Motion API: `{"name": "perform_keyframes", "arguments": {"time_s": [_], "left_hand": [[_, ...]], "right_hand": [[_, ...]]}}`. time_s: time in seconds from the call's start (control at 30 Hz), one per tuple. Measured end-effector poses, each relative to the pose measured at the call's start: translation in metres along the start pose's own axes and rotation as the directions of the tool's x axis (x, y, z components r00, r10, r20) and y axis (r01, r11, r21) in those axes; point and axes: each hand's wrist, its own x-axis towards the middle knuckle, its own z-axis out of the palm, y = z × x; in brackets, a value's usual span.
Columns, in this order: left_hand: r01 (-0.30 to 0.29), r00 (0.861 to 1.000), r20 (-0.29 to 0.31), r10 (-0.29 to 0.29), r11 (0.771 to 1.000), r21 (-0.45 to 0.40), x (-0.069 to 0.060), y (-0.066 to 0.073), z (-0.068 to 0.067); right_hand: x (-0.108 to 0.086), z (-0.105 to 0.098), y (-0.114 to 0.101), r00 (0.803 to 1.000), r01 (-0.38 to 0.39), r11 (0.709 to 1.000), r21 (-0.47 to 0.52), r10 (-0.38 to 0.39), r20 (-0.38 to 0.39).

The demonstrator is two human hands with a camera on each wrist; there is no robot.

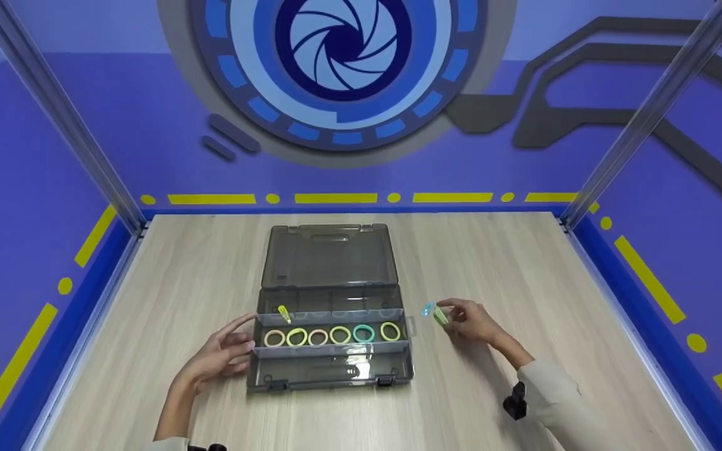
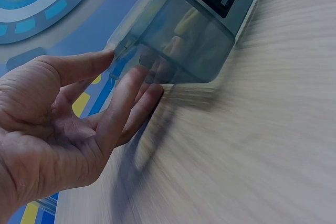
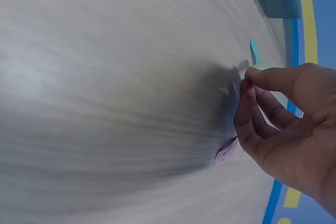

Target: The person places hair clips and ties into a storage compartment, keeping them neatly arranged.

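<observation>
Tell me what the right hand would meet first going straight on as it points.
The right hand would likely meet the blue snap hair clip first, just ahead of the green snap hair clip it pinches; depth is unclear, so it might pass above.

The right hand point(image 1: 475, 322) partly hides a green clip point(image 1: 440, 316). Both wrist views cut off the box point(image 2: 214, 59) at the top. The head view crops the left sleeve point(image 1: 170, 445).

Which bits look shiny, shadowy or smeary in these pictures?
Head view: white glare on the box; left wrist view: a shadow below the left hand, table grain streaky; right wrist view: soft dark shadow beside the right hand, grain smeary too.
</observation>
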Motion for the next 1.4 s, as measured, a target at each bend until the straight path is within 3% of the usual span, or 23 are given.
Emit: {"name": "perform_keyframes", "arguments": {"time_s": [0.1, 0.43, 0.9, 1.4], "left_hand": [[0.002, 1.000, 0.006, -0.002, 1.000, -0.001, -0.001, -0.001, -0.001], [0.005, 1.000, 0.005, -0.005, 1.000, -0.009, -0.001, -0.002, -0.001], [-0.009, 1.000, 0.017, 0.009, 1.000, 0.004, 0.000, 0.000, -0.002], [-0.008, 1.000, 0.014, 0.008, 1.000, 0.006, 0.001, 0.000, -0.002]], "right_hand": [[-0.001, -0.002, -0.011, 0.999, -0.047, 0.995, 0.089, 0.045, 0.019], [0.005, 0.002, -0.012, 0.994, -0.112, 0.970, 0.216, 0.106, 0.035], [0.016, 0.006, -0.027, 0.993, -0.116, 0.954, 0.277, 0.102, 0.063], [0.035, 0.017, -0.049, 0.994, -0.074, 0.946, 0.315, 0.046, 0.094]]}}
